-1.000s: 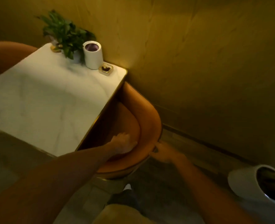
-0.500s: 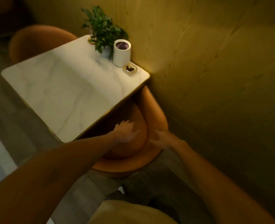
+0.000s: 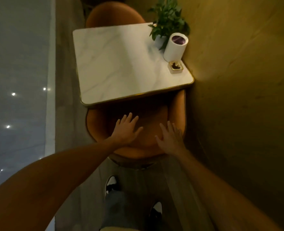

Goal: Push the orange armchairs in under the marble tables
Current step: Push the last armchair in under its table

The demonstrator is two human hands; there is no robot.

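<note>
The near orange armchair (image 3: 98, 129) sits with its seat front tucked under the near edge of the marble table (image 3: 114, 64), while its curved backrest remains outside the tabletop, close to the person. Its right armrest runs just beside the yellow wall (image 3: 238, 80). Both hands are stretched over the backrest. The left hand (image 3: 127, 129) lies flat with palm down and fingers (image 3: 129, 118) spread apart, pointing toward the table; whether it presses on the upholstery or floats just above it cannot be told. The right hand (image 3: 170, 139) is just beside it, over the right part of the backrest, fingers likewise splayed and gripping nothing. A second orange armchair (image 3: 114, 15) stands at the far side of the table, its back rising beyond the tabletop. On the table's far right corner, against the wall, stand a potted green plant (image 3: 168, 19), a white cylinder (image 3: 175, 47) with a dark top, and a small square ashtray (image 3: 176, 67). Below the chair, on the grey floor (image 3: 68, 114), two shoes (image 3: 111, 184) show.
</note>
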